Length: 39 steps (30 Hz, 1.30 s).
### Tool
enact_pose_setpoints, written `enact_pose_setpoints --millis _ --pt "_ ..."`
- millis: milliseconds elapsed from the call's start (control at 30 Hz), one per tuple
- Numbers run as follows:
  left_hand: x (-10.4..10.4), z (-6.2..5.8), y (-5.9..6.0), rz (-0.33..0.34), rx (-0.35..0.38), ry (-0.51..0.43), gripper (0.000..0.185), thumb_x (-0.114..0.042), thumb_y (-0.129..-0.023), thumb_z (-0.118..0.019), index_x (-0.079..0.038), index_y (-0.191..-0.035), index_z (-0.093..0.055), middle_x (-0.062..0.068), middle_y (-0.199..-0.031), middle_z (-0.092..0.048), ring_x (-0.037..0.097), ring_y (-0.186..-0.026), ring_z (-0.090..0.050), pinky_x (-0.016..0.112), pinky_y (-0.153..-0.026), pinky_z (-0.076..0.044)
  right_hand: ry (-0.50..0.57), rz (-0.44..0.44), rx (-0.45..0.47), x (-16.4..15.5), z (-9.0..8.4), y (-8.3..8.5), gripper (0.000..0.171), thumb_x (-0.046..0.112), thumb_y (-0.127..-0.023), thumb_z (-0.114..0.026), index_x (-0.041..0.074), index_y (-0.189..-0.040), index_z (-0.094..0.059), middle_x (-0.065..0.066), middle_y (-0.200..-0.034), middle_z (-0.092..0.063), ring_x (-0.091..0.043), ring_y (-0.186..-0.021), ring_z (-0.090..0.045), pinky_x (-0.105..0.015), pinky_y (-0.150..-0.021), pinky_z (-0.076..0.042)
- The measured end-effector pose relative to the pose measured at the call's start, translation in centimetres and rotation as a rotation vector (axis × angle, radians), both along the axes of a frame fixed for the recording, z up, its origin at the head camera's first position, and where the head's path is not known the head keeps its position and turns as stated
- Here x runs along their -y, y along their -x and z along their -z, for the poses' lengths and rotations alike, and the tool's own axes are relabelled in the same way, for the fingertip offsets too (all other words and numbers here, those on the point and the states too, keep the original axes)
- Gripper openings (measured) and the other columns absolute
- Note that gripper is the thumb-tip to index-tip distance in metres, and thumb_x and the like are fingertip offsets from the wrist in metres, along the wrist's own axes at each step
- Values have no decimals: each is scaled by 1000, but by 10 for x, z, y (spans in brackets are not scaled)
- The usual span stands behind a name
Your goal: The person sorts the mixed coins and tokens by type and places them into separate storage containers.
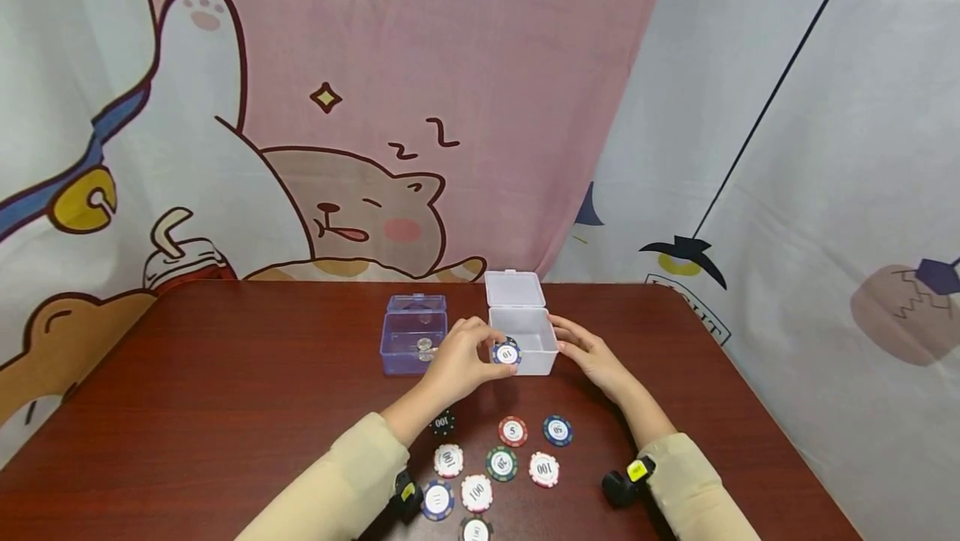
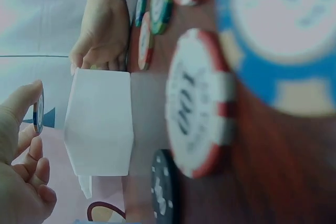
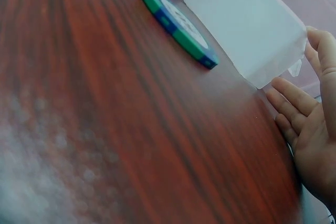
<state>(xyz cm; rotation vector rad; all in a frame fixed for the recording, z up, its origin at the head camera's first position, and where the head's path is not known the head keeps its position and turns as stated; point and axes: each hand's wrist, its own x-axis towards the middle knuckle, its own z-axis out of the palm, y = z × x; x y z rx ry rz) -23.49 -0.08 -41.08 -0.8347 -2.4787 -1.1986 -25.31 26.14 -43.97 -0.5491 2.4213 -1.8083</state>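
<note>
Head view, read from left to right: toward centre-left of the frame, a clear blue box (image 1: 413, 343) standing open on the dark red table (image 1: 225, 391), with what look like a few coins or small round pieces inside. Just right of it, at frame centre, the left hand (image 1: 459, 366) pinching a blue-edged chip marked 10 (image 1: 507, 352) between thumb and fingertips, held at the near front rim of the white box (image 1: 525, 333), not yet let go. Lid of that box upright at the back; inside looks bare as far as can be made out, though the near wall hides part of the floor. Right of the box, the right hand (image 1: 592, 353) with fingers relaxed and loosely extended, resting at the box's right side and gripping nothing; from the right wrist view, fingers close beside the box wall, touching or nearly so. Lower centre of the frame, loose chips (image 1: 495, 462) spread flat on the table between the two sleeves. Judged from this: sorting barely begun, one chip at the point of going in, roughly nine left on the table.
</note>
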Motion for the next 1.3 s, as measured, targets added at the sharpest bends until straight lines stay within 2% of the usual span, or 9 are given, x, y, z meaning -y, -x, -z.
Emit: enact_pose_setpoints --millis 233,400,600,933,1300 --pt "-7 -5 13 -40 1 -15 38 -29 -70 -86 -6 -97 -72 4 -83 -57 20 -79 -47 26 -64 -39 -6 -2 -3 -1 1 1 49 9 -98 -53 0 -144 -39 -28 -134 -48 -41 -122 -46 -58 -100 -31" --pt "-14 -7 24 -82 13 -27 38 -27 -69 -87 -6 -98 -72 5 -85 -59 18 -80 -45 28 -67 -39 -6 5 5 -3 0 1 50 9 -98 -53 2 -145 -39 -27 -135 -48 -41 -123 -45 -59 -100 -30" --pt "-20 -4 36 -137 45 3 40 -28 -69 -87 -7 -99 -73 3 -86 -60 17 -81 -45 29 -69 -39 8 -17 3 -3 1 2 49 6 -98 -51 0 -145 -37 -29 -136 -46 -43 -124 -43 -59 -101 -29" --pt "-27 4 46 -157 74 -2 37 -27 -71 -86 -7 -99 -74 2 -88 -60 18 -83 -47 30 -71 -40 13 -17 -12 -2 2 2 49 5 -98 -51 -1 -144 -38 -30 -135 -47 -44 -123 -43 -59 -100 -30" --pt "-33 9 53 -191 48 31 36 -29 -71 -85 -8 -99 -74 2 -89 -61 20 -89 -49 37 -78 -41 20 -26 -9 -1 0 1 48 4 -98 -50 -2 -144 -37 -30 -135 -46 -44 -124 -43 -58 -100 -30"
